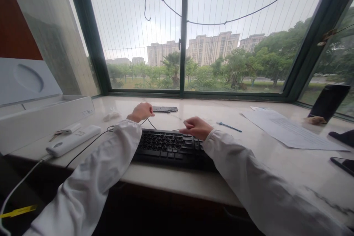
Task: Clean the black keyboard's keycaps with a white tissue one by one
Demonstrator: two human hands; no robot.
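A black keyboard (163, 147) lies on the pale sill in front of me. Much of its main block appears to be bare key sockets, while keycaps still sit along the bottom row and toward the right. Behind it, dark keycaps (166, 109) are laid out in tight rows. My left hand (141, 112) is at the left end of those rows, its fingers curled together; whatever they may pinch is too small to make out. Over the keyboard's upper right edge, my right hand (198, 127) is closed with thumb and forefinger together, and its contents are hidden.
A blue pen-like tool (229, 127) and printed sheets (287, 129) lie to the right, near a propped dark phone (329, 103). On the left are a white power bank (73, 141) with a cable and an open white box (47, 118). A window closes off the back.
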